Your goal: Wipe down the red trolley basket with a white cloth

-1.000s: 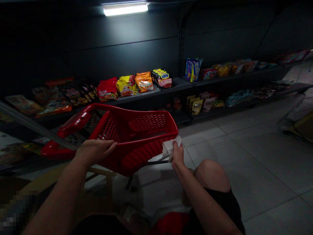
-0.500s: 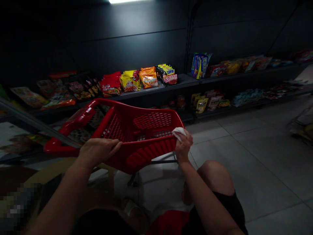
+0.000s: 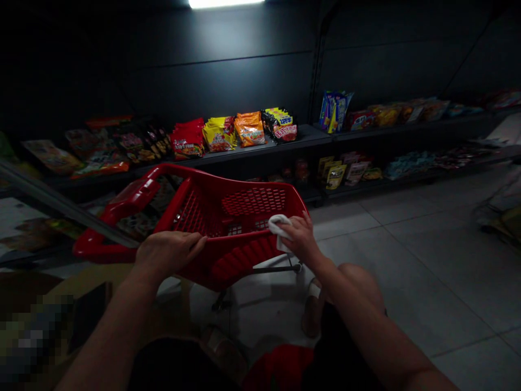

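Observation:
A red plastic shopping cart basket (image 3: 228, 217) lies tilted toward me in the middle of the view. My left hand (image 3: 169, 252) grips its near rim, fingers curled over the edge. At the basket's right rim, my right hand (image 3: 301, 239) presses a crumpled white cloth (image 3: 279, 225) against the red plastic. My bare knee shows below the right hand.
Dark store shelves (image 3: 309, 136) run along the back, stocked with bright snack and noodle packets (image 3: 220, 133). Grey floor tiles (image 3: 427, 255) stretch to the right. A wooden stool (image 3: 93, 277) stands under the basket at lower left, and the cart's red handle (image 3: 130, 198) points left.
My right hand with the cloth has slid from the basket's outer right side up onto its rim and leftward. The left hand has kept its grip.

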`<state>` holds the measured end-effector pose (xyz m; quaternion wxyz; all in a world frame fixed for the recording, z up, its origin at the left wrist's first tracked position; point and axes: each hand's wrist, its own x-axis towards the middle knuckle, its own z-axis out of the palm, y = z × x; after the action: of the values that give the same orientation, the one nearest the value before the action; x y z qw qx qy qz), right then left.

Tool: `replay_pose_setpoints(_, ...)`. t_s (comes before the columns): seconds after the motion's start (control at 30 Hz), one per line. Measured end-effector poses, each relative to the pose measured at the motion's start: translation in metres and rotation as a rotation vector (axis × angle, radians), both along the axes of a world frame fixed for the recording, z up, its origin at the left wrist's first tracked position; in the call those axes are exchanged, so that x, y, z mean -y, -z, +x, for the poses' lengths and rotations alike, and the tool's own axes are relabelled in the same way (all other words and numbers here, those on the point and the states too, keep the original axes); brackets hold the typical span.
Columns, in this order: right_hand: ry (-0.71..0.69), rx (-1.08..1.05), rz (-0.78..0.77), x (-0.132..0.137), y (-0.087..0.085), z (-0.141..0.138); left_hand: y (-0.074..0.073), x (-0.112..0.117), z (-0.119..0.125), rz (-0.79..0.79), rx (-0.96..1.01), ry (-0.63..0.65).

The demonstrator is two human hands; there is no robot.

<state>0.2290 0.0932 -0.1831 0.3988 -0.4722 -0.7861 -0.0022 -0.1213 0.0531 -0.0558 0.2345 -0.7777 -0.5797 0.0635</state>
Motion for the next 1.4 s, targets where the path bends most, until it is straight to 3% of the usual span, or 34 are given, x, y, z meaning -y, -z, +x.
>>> replay_pose_setpoints(0.07, 0.06, -0.02, -0.026, -0.005, -0.002, 0.042, 0.001, 0.004, -0.001, 0.015, -0.009, -0.004)
replay_pose_setpoints(0.13, 0.08, 0.005, -0.037, -0.008, -0.006, 0.066, 0.001, 0.008, 0.0, 0.021, -0.016, 0.001)
replay_pose_setpoints(0.23, 0.053, 0.098, -0.039, -0.006, -0.015, 0.064, 0.001, 0.009, 0.001, 0.019, -0.017, 0.007)
replay_pose_setpoints(0.33, -0.002, 0.144, -0.033, 0.001, -0.024, 0.025, 0.0, 0.007, -0.002, 0.017, -0.023, 0.013)
replay_pose_setpoints(0.53, -0.201, 0.269, 0.031, 0.016, -0.049, -0.105, 0.003, 0.008, -0.015, 0.07, -0.082, 0.025)
replay_pose_setpoints(0.63, -0.235, 0.307, 0.031, 0.018, -0.056, -0.133, 0.007, 0.01, -0.027, 0.09, -0.091, 0.037)
replay_pose_setpoints(0.73, -0.288, 0.358, 0.02, 0.017, -0.057, -0.111, 0.011, 0.014, -0.044, 0.108, -0.077, 0.074)
replay_pose_setpoints(0.87, -0.311, 0.41, -0.046, 0.017, -0.051, -0.034, 0.018, 0.022, -0.062, 0.158, -0.016, 0.161)
replay_pose_setpoints(0.97, -0.251, 0.388, -0.102, 0.02, -0.042, 0.022, 0.023, 0.026, -0.067, 0.175, 0.047, 0.197)
replay_pose_setpoints(1.07, -0.177, 0.352, -0.114, 0.03, -0.034, 0.05, 0.025, 0.025, -0.072, 0.166, 0.127, 0.228)
replay_pose_setpoints(1.17, -0.181, 0.323, -0.108, 0.049, -0.028, 0.047, 0.023, 0.018, -0.083, 0.188, 0.149, 0.244)
replay_pose_setpoints(1.27, -0.176, 0.294, -0.084, 0.076, -0.023, 0.025, 0.02, 0.008, -0.092, 0.258, 0.127, 0.155)
replay_pose_setpoints(1.33, -0.153, 0.277, -0.068, 0.092, -0.02, 0.003, 0.021, 0.004, -0.085, 0.284, 0.154, 0.111)
replay_pose_setpoints(1.4, -0.157, 0.28, -0.073, 0.106, -0.018, -0.022, 0.027, 0.005, -0.06, 0.255, 0.194, 0.177)
